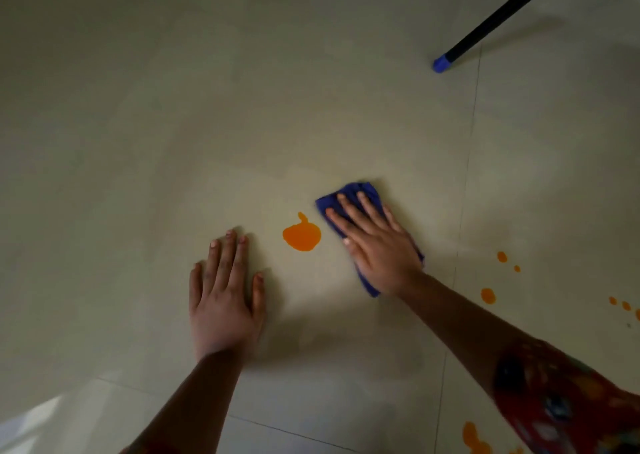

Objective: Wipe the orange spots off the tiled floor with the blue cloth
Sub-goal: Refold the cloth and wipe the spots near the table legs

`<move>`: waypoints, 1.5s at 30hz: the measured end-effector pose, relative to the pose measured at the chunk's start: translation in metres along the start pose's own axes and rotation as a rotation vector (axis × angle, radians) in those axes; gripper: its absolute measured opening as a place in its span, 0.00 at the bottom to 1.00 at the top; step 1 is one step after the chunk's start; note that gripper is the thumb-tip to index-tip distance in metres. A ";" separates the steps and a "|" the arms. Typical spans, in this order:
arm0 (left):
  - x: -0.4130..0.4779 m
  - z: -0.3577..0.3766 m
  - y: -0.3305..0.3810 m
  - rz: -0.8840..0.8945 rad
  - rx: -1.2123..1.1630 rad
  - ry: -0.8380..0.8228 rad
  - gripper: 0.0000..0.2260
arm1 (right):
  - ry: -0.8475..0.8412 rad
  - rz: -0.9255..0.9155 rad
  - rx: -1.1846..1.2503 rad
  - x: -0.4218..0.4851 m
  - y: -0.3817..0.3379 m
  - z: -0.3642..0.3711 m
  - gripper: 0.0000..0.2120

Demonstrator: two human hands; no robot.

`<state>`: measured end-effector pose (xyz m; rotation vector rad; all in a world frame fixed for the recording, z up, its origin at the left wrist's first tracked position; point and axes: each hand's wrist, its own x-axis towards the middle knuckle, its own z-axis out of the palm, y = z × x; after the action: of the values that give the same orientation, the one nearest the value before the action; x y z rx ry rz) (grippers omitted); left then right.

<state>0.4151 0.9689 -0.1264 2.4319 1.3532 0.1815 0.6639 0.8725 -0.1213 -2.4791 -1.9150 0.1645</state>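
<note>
The blue cloth [349,199] lies folded into a rough oblong on the tiled floor [173,124], its long axis running from the far left to the near right, so one end points away past the fingertips and the other shows just beside the wrist. The right hand [375,245] lies flat on top of it, fingers spread and extended, pressing it down rather than gripping it. The left hand [225,297] is flat on the bare tile with the palm down and the fingers open, holding nothing.

Between the two hands, just left of the cloth and apart from it, sits the largest orange spot [302,234], a rounded blob with a small tail pointing away from the person. Smaller orange drops [488,296] are scattered to the right of the right forearm, beyond a grout line, and another orange patch [472,438] lies at the bottom edge beside a red patterned sleeve [561,394].

The floor is pale, glossy, large-format tile with thin grout lines. At the upper right a black pole with a blue tip [441,63] slants down to the floor, well apart from the hands.
</note>
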 end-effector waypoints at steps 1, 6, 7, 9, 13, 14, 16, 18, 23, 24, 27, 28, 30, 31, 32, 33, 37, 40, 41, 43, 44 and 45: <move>0.000 0.000 0.000 -0.002 0.005 0.000 0.27 | 0.010 0.079 -0.004 0.004 0.016 -0.001 0.25; 0.001 0.002 0.000 0.000 0.018 -0.001 0.27 | 0.029 0.319 0.030 0.079 0.027 -0.012 0.30; 0.001 0.001 0.000 -0.001 0.016 -0.002 0.27 | 0.025 0.219 0.022 0.086 0.012 -0.013 0.29; 0.000 0.001 0.001 -0.004 0.002 0.005 0.27 | -0.019 -0.115 -0.030 0.078 -0.009 -0.009 0.27; 0.000 0.001 0.000 -0.005 -0.050 0.043 0.26 | -0.126 -0.554 -0.091 0.034 0.017 -0.008 0.23; 0.000 0.002 0.000 -0.004 -0.066 0.050 0.26 | -0.106 -0.485 -0.080 0.036 0.031 -0.008 0.23; 0.001 0.002 0.000 0.003 -0.093 0.069 0.26 | -0.050 -0.226 -0.058 0.056 0.047 -0.012 0.24; 0.001 0.002 0.001 0.008 -0.128 0.097 0.26 | -0.028 -0.066 -0.003 0.086 0.030 -0.018 0.25; -0.001 0.003 -0.003 -0.030 -0.221 0.165 0.25 | -0.085 -0.687 -0.066 0.054 -0.050 -0.002 0.24; -0.001 0.003 -0.004 -0.034 -0.225 0.166 0.25 | -0.136 -0.812 -0.076 0.030 -0.044 -0.001 0.23; 0.000 0.002 -0.003 -0.022 -0.214 0.145 0.25 | -0.167 -0.871 -0.140 0.001 0.016 -0.004 0.23; 0.000 0.001 -0.001 -0.018 -0.209 0.137 0.25 | -0.142 -0.748 -0.173 0.007 0.037 -0.006 0.23; 0.000 0.000 0.000 -0.022 -0.203 0.123 0.26 | -0.081 -0.362 -0.153 0.038 0.047 -0.014 0.24; 0.000 0.000 0.000 -0.027 -0.201 0.120 0.26 | -0.055 -0.206 -0.115 0.052 0.032 -0.018 0.24; 0.000 0.001 -0.001 -0.029 -0.198 0.118 0.26 | -0.024 -0.125 -0.088 0.059 0.012 -0.016 0.25; 0.000 0.001 -0.001 -0.030 -0.198 0.117 0.26 | 0.016 -0.138 -0.071 0.058 -0.011 -0.011 0.25; 0.000 0.002 -0.002 -0.028 -0.188 0.133 0.25 | -0.116 -0.778 -0.145 -0.023 -0.034 0.006 0.26; 0.000 0.002 -0.001 -0.022 -0.172 0.126 0.25 | -0.117 -0.728 -0.204 -0.036 0.022 -0.003 0.25; 0.000 0.002 -0.001 -0.022 -0.162 0.123 0.25 | -0.080 -0.522 -0.193 -0.024 0.038 -0.004 0.25; 0.000 0.003 -0.001 -0.023 -0.141 0.112 0.25 | 0.009 -0.042 -0.088 0.015 0.044 -0.012 0.25; 0.001 0.004 -0.001 -0.026 -0.135 0.107 0.25 | 0.040 0.102 -0.039 0.032 0.030 -0.014 0.25; 0.001 0.004 -0.002 -0.029 -0.131 0.101 0.25 | 0.071 0.153 -0.017 0.044 0.009 -0.013 0.26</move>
<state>0.4152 0.9694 -0.1310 2.3215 1.3723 0.3787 0.6842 0.9132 -0.1124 -2.6040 -1.7086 0.0598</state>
